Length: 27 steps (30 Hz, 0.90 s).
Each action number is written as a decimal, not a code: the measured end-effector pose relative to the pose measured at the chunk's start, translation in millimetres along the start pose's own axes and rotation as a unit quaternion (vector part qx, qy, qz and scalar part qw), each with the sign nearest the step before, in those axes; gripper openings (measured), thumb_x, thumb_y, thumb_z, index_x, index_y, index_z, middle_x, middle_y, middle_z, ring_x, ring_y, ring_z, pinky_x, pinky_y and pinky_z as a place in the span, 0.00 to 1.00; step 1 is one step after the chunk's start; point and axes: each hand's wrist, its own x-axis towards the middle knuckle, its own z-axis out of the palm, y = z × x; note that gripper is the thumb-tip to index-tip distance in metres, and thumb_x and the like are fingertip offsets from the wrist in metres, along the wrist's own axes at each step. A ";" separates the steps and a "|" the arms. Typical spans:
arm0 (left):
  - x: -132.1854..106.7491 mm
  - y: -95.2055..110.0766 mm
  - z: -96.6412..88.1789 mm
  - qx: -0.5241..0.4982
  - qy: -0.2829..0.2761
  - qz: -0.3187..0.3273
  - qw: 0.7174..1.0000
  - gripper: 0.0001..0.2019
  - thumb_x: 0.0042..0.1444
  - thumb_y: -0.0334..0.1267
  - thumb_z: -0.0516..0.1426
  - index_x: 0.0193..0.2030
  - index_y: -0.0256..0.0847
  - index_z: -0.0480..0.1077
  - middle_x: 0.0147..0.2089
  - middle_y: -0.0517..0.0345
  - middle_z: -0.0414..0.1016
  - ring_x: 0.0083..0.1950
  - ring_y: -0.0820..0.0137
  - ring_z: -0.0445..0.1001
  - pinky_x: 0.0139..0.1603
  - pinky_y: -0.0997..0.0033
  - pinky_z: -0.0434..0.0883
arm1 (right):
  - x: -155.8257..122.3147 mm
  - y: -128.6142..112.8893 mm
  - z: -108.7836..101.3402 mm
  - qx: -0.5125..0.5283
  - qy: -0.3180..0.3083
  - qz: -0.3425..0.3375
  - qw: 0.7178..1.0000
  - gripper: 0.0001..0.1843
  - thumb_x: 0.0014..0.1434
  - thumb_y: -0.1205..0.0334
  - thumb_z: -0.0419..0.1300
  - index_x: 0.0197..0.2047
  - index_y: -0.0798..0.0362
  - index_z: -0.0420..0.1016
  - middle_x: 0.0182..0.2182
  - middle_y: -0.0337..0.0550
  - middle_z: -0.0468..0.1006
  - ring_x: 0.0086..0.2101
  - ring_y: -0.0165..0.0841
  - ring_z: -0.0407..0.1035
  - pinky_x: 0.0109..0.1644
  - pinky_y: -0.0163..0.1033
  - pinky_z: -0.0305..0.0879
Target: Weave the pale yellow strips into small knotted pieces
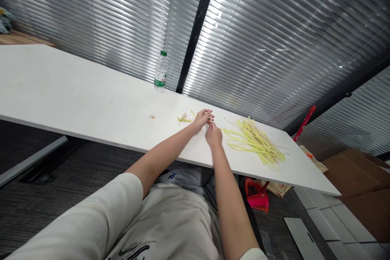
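My left hand [202,118] and my right hand [214,135] meet above the white table [128,101], fingers closed around a small pale stalk [210,118]. Part of that stalk is hidden by the fingers. Just to the right of my hands lies a loose heap of yellow chives [258,142], long thin strands spread over the tabletop. Left of my hands sits a little pile of yellowish and pale scraps [184,118]. Beside those scraps are small clear rings [184,109], too small to make out well.
A clear plastic bottle [161,72] with a green cap stands at the table's back edge. Blinds [122,20] cover the glass wall behind. On the right, past the table's end, are brown cardboard boxes [356,174] and a red bag [257,199] below the edge.
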 end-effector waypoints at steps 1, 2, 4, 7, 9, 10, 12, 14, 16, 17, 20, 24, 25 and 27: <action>-1.8 0.5 0.5 0.005 -0.018 -0.002 1.000 0.14 0.55 0.46 0.54 0.40 0.36 0.66 0.32 0.53 0.72 0.28 0.74 0.71 0.28 0.75 0.65 | 0.3 1.0 0.4 0.010 0.007 0.000 1.000 0.21 0.65 0.58 0.37 0.49 0.52 0.67 0.34 0.48 0.75 0.32 0.36 0.67 0.35 0.37 0.55; -3.9 1.1 1.1 0.009 -0.038 -0.004 0.999 0.15 0.54 0.47 0.55 0.40 0.35 0.68 0.32 0.52 0.72 0.28 0.75 0.71 0.30 0.75 0.66 | 0.5 2.1 0.8 0.021 0.015 0.001 1.000 0.21 0.65 0.58 0.37 0.50 0.52 0.67 0.34 0.48 0.75 0.31 0.36 0.67 0.35 0.37 0.55; -7.8 1.9 2.3 0.010 -0.075 -0.007 0.997 0.16 0.53 0.47 0.56 0.38 0.33 0.70 0.32 0.52 0.72 0.28 0.77 0.70 0.32 0.74 0.66 | 1.0 4.1 1.5 0.048 0.031 0.002 0.998 0.22 0.65 0.57 0.37 0.51 0.52 0.67 0.34 0.47 0.75 0.31 0.36 0.67 0.35 0.37 0.55; -10.3 1.3 3.1 0.003 -0.093 0.005 0.996 0.15 0.50 0.45 0.59 0.35 0.32 0.71 0.31 0.53 0.73 0.29 0.77 0.69 0.34 0.75 0.66 | 1.4 5.5 1.7 0.089 0.050 -0.003 0.995 0.23 0.65 0.56 0.37 0.51 0.52 0.67 0.35 0.47 0.75 0.32 0.35 0.66 0.35 0.36 0.55; -9.8 0.5 2.5 -0.002 -0.078 0.024 0.997 0.14 0.49 0.43 0.60 0.33 0.32 0.71 0.29 0.54 0.72 0.28 0.77 0.69 0.34 0.74 0.66 | 1.4 5.3 1.2 0.107 0.053 -0.012 0.993 0.23 0.64 0.54 0.37 0.50 0.51 0.68 0.35 0.47 0.75 0.32 0.35 0.66 0.35 0.36 0.54; -9.2 0.3 2.0 -0.003 -0.067 0.033 0.997 0.13 0.49 0.42 0.60 0.32 0.32 0.70 0.28 0.55 0.72 0.28 0.77 0.68 0.33 0.74 0.65 | 1.3 4.9 0.8 0.112 0.050 -0.016 0.992 0.23 0.64 0.54 0.38 0.49 0.51 0.69 0.35 0.46 0.75 0.32 0.35 0.66 0.35 0.36 0.54; -7.8 0.7 0.8 -0.005 -0.043 0.047 0.998 0.12 0.50 0.41 0.59 0.32 0.32 0.71 0.26 0.56 0.71 0.26 0.77 0.68 0.31 0.75 0.64 | 0.9 4.0 -0.2 0.121 0.044 -0.021 0.991 0.23 0.64 0.52 0.38 0.45 0.50 0.71 0.34 0.45 0.76 0.32 0.35 0.66 0.34 0.36 0.54; -6.8 1.9 -0.3 -0.005 -0.024 0.050 0.998 0.11 0.51 0.41 0.58 0.32 0.32 0.71 0.25 0.56 0.70 0.25 0.77 0.67 0.29 0.76 0.63 | 0.7 3.4 -1.2 0.130 0.040 -0.024 0.990 0.23 0.64 0.51 0.39 0.43 0.50 0.72 0.33 0.45 0.76 0.31 0.34 0.66 0.34 0.35 0.53; -6.1 3.3 -0.8 -0.002 -0.011 0.043 0.999 0.10 0.51 0.40 0.57 0.32 0.32 0.71 0.24 0.56 0.70 0.25 0.77 0.67 0.28 0.77 0.63 | 0.4 3.3 -1.7 0.142 0.038 -0.025 0.989 0.23 0.63 0.50 0.40 0.41 0.50 0.72 0.32 0.45 0.76 0.31 0.34 0.66 0.33 0.35 0.53; -5.9 4.0 -1.0 -0.001 -0.008 0.039 0.999 0.10 0.51 0.40 0.57 0.32 0.32 0.71 0.23 0.57 0.69 0.25 0.77 0.67 0.28 0.77 0.63 | 0.3 3.5 -1.8 0.149 0.037 -0.025 0.988 0.23 0.63 0.49 0.40 0.41 0.50 0.72 0.31 0.45 0.76 0.31 0.34 0.66 0.33 0.35 0.53; -5.5 5.9 -1.9 -0.013 -0.005 0.031 0.999 0.09 0.51 0.39 0.58 0.32 0.33 0.70 0.23 0.57 0.69 0.25 0.77 0.67 0.28 0.77 0.63 | -0.1 4.5 -1.6 0.170 0.037 -0.028 0.984 0.23 0.62 0.48 0.41 0.39 0.50 0.73 0.29 0.44 0.75 0.30 0.33 0.65 0.33 0.34 0.53; -4.7 8.1 -4.6 -0.042 0.003 0.008 0.999 0.10 0.52 0.40 0.57 0.33 0.33 0.70 0.24 0.58 0.68 0.25 0.77 0.68 0.29 0.75 0.65 | -0.5 6.2 -0.5 0.183 0.036 -0.031 0.982 0.24 0.60 0.45 0.42 0.32 0.51 0.72 0.23 0.40 0.72 0.26 0.31 0.60 0.29 0.33 0.51; -4.5 8.4 -5.1 -0.048 0.006 0.002 0.999 0.10 0.52 0.40 0.57 0.34 0.34 0.70 0.24 0.58 0.68 0.24 0.77 0.68 0.29 0.75 0.66 | -0.5 6.5 -0.2 0.187 0.035 -0.030 0.981 0.24 0.59 0.45 0.42 0.31 0.51 0.72 0.22 0.39 0.71 0.25 0.30 0.59 0.29 0.33 0.50; -4.0 8.6 -5.5 -0.062 0.010 -0.009 0.998 0.09 0.52 0.40 0.57 0.34 0.34 0.69 0.24 0.59 0.66 0.23 0.78 0.66 0.29 0.74 0.66 | -0.7 6.7 0.2 0.199 0.032 -0.028 0.979 0.25 0.58 0.44 0.43 0.29 0.52 0.72 0.21 0.38 0.69 0.24 0.29 0.57 0.28 0.32 0.49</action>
